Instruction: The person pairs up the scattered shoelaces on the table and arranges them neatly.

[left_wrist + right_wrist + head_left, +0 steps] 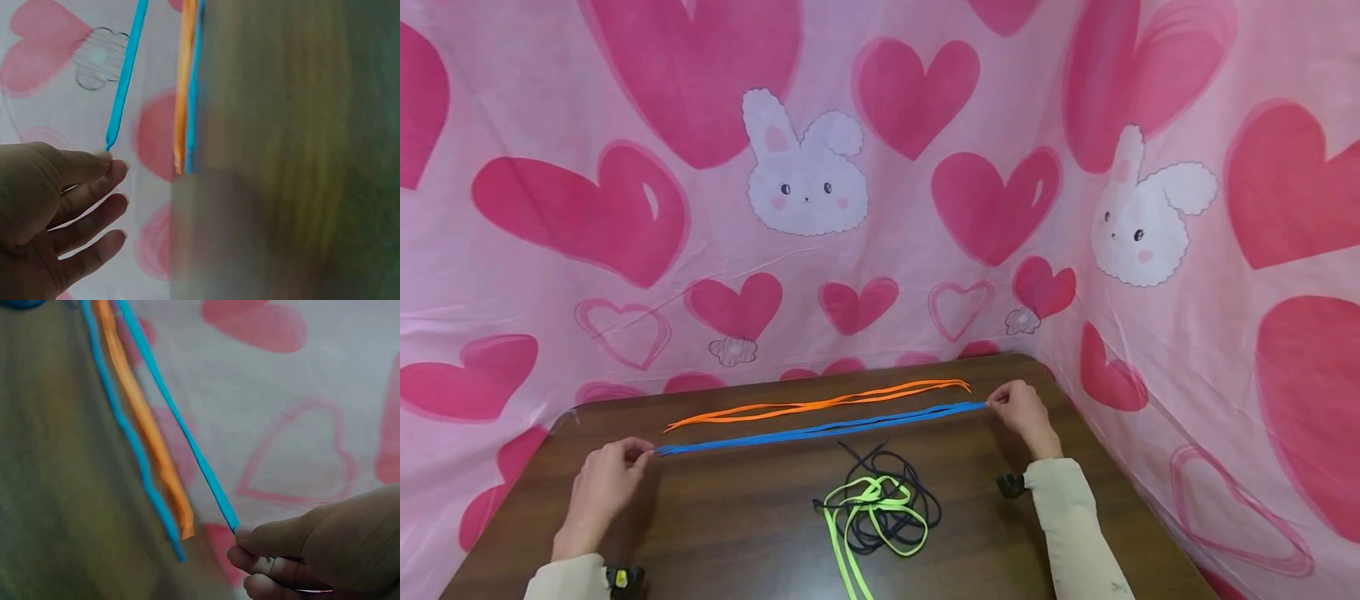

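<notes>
My left hand (604, 490) pinches one end of a blue shoelace (125, 81) between thumb and index finger, the other fingers spread loosely. At the opposite end, my right hand (1026, 418) pinches the same lace (181, 422) between thumb and fingertips. It runs taut from hand to hand, raised off the table in the wrist views. A second blue shoelace (134, 437) lies on the table beneath it, roughly parallel. Just behind, a pair of orange shoelaces (808, 406) is stretched out lengthwise.
Nearer the front of the brown table (737, 517), a neon yellow-green shoelace (872, 493) lies tangled over a dark navy one (931, 500). Pink heart-print cloth (895, 250) hangs along the table's back and right side.
</notes>
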The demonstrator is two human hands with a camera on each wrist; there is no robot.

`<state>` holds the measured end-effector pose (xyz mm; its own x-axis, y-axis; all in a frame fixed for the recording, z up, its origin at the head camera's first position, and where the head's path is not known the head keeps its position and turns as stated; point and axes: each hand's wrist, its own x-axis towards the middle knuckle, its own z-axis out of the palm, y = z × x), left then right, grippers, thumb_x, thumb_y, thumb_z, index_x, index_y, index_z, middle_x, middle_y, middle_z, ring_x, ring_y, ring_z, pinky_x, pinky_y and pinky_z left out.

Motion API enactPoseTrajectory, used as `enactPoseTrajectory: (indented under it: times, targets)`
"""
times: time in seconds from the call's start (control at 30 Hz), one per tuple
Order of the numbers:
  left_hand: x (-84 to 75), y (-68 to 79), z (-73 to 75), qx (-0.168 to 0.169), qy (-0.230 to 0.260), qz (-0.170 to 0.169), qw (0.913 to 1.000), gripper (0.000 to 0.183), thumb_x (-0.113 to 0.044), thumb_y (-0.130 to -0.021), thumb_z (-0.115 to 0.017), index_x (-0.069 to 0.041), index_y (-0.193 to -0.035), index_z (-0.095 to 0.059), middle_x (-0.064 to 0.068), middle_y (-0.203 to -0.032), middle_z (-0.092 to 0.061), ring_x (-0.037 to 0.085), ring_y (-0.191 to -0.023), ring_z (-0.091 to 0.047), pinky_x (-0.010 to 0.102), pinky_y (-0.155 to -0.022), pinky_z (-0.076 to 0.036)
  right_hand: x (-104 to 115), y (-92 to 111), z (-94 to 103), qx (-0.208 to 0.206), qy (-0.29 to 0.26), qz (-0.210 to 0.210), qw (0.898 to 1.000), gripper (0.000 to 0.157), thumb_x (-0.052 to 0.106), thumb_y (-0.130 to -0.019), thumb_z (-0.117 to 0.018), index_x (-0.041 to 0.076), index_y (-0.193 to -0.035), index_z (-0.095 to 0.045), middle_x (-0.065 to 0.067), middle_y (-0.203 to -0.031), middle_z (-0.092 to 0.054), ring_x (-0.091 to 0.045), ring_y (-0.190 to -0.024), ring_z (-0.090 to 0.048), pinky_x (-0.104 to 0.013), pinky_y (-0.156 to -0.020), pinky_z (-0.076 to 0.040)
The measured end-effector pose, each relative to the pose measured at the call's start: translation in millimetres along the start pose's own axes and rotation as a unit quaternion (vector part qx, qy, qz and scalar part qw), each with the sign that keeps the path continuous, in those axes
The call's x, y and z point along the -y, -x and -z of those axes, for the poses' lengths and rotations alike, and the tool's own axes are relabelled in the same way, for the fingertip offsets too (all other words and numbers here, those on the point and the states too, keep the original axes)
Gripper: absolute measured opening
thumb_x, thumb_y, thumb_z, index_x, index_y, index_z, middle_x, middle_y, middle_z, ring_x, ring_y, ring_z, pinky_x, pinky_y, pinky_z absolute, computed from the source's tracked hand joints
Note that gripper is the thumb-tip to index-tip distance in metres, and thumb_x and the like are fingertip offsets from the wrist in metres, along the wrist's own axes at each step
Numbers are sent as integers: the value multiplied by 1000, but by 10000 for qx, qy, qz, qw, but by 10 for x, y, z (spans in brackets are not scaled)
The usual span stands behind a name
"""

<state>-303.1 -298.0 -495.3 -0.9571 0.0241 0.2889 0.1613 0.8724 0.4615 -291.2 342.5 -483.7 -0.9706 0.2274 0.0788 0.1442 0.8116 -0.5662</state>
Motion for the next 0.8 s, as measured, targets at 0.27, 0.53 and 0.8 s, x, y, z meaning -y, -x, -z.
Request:
enactPoseTrajectory:
  times: [0.27,0.53,0.8]
  targets:
    - [178,-56,-86,687,-171,375,9968,15,-19,-93,-72,-4,-90,-74,15,-85,-72,33,-76,-64,50,-60,-47,-123,-131,-216,182,316,-182,9992,16,24,-84,-80,11,-76,-74,-3,-77,-69,-22,-72,-59,-45,-69,-51]
    - [188,-117,-132,970,-280,497,9936,20,-21,-92,-73,-2,-88,-73,19,-85,-70,31,-73,-60,53,-61,-49,-179,-210,-326,116,417,-301,9986,22,29,-84,-83,12,-75,-73,-4,-76,-68,-22,-71,-58,-43,-66,-49]
    - [158,-196,-183,1208,-279,552,9908,15,-12,-93,-66,2,-90,-70,11,-78,-64,26,-69,-53,49,-60,-50,-179,-247,-338,179,444,-169,9987,9,14,-83,-76,13,-75,-74,-4,-77,-69,-23,-71,-59,-42,-64,-50]
